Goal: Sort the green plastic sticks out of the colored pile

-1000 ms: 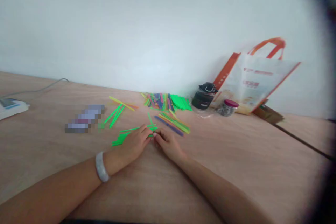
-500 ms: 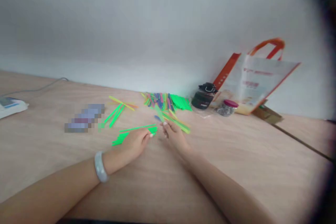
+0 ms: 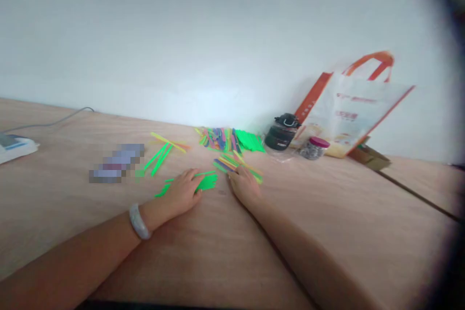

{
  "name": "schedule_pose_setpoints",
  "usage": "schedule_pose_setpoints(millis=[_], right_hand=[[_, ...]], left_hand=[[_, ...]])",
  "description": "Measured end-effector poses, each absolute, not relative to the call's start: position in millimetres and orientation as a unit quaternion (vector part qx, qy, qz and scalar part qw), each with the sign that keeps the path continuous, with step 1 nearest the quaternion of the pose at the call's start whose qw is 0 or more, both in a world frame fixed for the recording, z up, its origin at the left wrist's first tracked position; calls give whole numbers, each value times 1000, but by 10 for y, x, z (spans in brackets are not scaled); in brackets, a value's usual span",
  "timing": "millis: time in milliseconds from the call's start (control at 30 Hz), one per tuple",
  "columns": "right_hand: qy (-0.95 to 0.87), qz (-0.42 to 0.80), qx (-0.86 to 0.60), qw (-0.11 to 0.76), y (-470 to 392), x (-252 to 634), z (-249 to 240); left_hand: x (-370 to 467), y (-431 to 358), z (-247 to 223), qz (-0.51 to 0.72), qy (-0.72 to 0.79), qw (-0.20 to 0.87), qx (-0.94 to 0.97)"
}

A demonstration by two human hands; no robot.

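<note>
My left hand [image 3: 183, 191] lies fairly flat, fingers stretched out, across a row of bright green flat craft sticks [image 3: 208, 182]. The sticks' ends show on either side of it. To its right, my right hand [image 3: 245, 185] is curled down at the near side of a small pile of mixed coloured sticks [image 3: 223, 163]. Its fingertips are at the sticks and partly hidden, and how many it grips I cannot make out.
Behind the hands lie more coloured sticks [image 3: 218, 139] and a green bunch [image 3: 250, 140]. Crossed sticks [image 3: 162, 157] and a blurred-out object [image 3: 116, 163] are left. A dark bottle [image 3: 280, 134], a pink-lidded jar [image 3: 314, 148] and a bag [image 3: 348, 111] stand right.
My right hand has lowered onto the mixed pile, and the pale green stick it held raised is now down there. My left hand has shifted left and flattened over the green row.
</note>
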State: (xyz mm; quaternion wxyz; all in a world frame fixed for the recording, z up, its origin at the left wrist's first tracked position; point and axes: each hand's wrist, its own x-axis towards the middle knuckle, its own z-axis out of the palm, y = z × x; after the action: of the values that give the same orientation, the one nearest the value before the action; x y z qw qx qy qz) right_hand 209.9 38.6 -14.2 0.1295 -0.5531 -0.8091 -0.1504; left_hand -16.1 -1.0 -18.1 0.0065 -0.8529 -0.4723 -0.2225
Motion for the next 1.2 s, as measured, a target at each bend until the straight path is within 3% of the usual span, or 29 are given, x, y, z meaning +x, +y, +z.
schedule_pose_setpoints(millis=[233, 500, 767, 967, 1200], right_hand=[[-789, -165, -581, 114, 458, 2165, -104], [-824, -165, -516, 166, 312, 2058, -120], [-847, -137, -468, 212, 227, 2030, -242], [-851, -129, -456, 227, 232, 2049, -281], [-848, -78, -446, 274, 165, 2097, -161]], left_hand=[[-233, 67, -173, -213, -463, -13, -860], [-214, 52, -154, -214, -468, -5, -857], [-756, 460, -152, -212, -647, 149, -717], [-1050, 561, -125, -131, -691, 129, -699], [-942, 533, -42, -150, -671, 130, -714]])
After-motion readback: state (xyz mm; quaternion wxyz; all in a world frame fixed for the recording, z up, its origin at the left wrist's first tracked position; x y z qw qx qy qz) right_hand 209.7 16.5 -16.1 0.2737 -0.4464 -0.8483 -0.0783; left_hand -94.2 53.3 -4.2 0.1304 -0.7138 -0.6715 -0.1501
